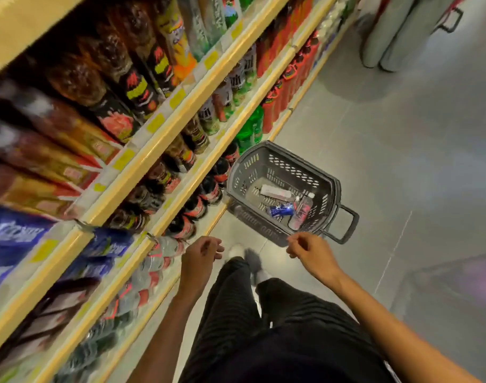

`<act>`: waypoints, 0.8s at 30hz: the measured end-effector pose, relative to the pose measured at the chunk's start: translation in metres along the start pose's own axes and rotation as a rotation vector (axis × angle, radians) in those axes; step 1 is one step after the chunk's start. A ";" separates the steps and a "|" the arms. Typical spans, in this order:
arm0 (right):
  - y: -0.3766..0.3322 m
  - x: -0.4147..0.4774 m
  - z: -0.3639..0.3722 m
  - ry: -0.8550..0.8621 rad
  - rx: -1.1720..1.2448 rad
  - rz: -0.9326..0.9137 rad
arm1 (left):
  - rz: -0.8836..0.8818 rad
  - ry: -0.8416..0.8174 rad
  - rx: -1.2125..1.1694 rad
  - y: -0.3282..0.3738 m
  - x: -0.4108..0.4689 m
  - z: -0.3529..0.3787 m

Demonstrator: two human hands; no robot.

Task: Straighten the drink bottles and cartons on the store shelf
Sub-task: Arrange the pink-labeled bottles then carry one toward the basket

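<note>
Along the aisle's left side: store shelf (164, 134), 3 yellow-edged tiers in view, stocked with drink bottles (131, 87) and cartons (43, 150); rows blurred, alignment hard to judge. Left hand (200, 255): fingers loosely curled, empty, near the lowest tier. Right hand (310, 251): loosely curled, empty, near the grey basket (333, 183) on the floor. Progress: no stock touched; straightening here apparently still to do.

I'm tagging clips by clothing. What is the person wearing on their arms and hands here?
Nothing shows on them: the left hand and right hand are ungloved, and both forearms are bare to the bottom of the frame, with no sleeve, watch or bracelet in view. The picture is too soft to rule out a ring.
</note>
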State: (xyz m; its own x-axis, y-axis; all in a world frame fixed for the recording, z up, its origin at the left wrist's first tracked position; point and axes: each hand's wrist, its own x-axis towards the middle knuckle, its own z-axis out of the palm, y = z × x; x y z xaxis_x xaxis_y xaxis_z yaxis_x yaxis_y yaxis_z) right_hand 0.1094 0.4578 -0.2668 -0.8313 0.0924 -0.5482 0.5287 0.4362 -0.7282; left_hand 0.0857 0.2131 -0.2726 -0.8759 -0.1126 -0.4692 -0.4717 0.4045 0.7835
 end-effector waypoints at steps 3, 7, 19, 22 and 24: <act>-0.011 0.002 0.006 -0.109 -0.144 -0.093 | -0.060 0.148 -0.140 -0.025 -0.044 -0.010; -0.030 -0.001 0.035 -0.289 -0.269 -0.211 | -0.151 0.331 -0.220 -0.056 -0.100 -0.025; -0.066 -0.077 0.184 -0.751 -0.617 -0.540 | -0.395 0.845 -0.527 -0.151 -0.262 -0.053; -0.060 -0.119 0.229 -0.846 -0.720 -0.670 | -0.433 0.966 -0.578 -0.191 -0.321 -0.061; -0.052 -0.151 0.258 -0.895 -0.762 -0.733 | -0.458 1.032 -0.595 -0.216 -0.359 -0.066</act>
State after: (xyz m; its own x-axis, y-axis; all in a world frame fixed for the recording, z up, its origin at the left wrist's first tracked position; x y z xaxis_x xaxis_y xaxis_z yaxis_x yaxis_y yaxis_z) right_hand 0.2514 0.1904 -0.2525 -0.3300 -0.8416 -0.4275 -0.4408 0.5379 -0.7186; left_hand 0.4954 0.1062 -0.2463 -0.1677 -0.8916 -0.4205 -0.4889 -0.2952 0.8209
